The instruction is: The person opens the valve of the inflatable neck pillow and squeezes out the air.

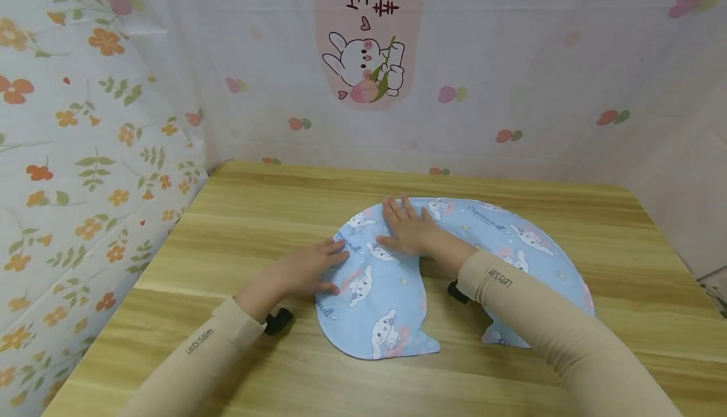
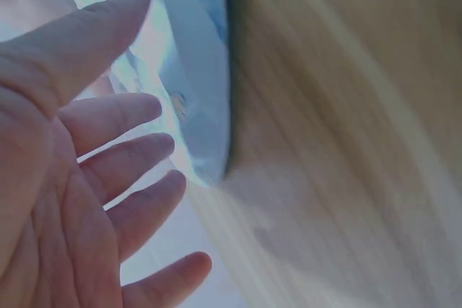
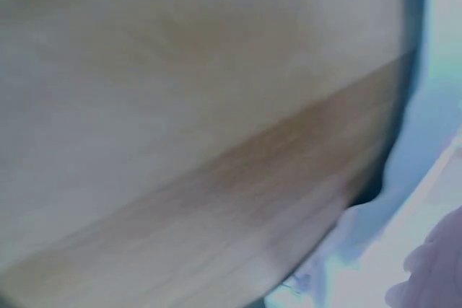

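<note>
Both sleeves (image 1: 539,316) reaching in, you're smoothing the blue cloth (image 1: 392,316): left hand (image 1: 309,270) and right hand (image 1: 411,231) pressing flat, fingers straight. Next, probably sweep outward.

A wooden table (image 1: 238,215) stands against a white curtain (image 1: 511,57) printed with a cartoon rabbit (image 1: 366,64); left of the table hangs a floral curtain (image 1: 74,152)

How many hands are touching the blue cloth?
2. The left hand lies flat on the left edge of the blue cloth. The right hand lies flat on its top middle, fingers straight. No other hands show.
</note>
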Action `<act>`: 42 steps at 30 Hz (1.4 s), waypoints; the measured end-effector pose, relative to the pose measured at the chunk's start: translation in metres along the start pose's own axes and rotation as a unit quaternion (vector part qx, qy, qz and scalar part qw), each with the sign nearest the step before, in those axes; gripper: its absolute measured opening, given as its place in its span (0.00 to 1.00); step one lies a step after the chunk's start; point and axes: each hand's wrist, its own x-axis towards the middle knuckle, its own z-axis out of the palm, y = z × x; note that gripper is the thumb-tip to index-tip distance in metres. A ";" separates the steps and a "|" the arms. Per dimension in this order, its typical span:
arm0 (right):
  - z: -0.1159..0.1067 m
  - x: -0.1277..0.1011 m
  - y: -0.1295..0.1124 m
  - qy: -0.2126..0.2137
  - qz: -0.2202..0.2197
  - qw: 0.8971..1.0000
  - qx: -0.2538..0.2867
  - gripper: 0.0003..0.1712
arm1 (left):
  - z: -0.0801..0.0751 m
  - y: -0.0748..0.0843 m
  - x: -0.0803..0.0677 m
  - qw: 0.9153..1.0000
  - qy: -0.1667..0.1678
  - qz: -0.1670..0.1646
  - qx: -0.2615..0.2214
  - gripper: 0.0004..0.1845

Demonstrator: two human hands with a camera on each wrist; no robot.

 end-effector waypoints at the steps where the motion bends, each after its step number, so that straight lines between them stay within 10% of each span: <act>1: 0.000 -0.006 -0.001 0.005 -0.013 1.000 -0.001 0.50 | 0.000 0.002 -0.002 1.000 0.004 0.009 0.000 0.40; 7: 0.006 -0.044 -0.009 -0.011 -0.049 0.999 0.010 0.53 | 0.004 0.024 -0.010 0.999 0.006 0.051 -0.013 0.44; 14: 0.022 -0.061 -0.015 -0.068 -0.052 0.996 0.000 0.61 | 0.014 0.044 -0.012 0.998 -0.065 0.021 -0.017 0.55; 42: 0.035 -0.057 -0.016 -0.103 -0.037 0.992 -0.060 0.75 | 0.019 0.043 -0.011 0.993 -0.115 -0.012 0.025 0.52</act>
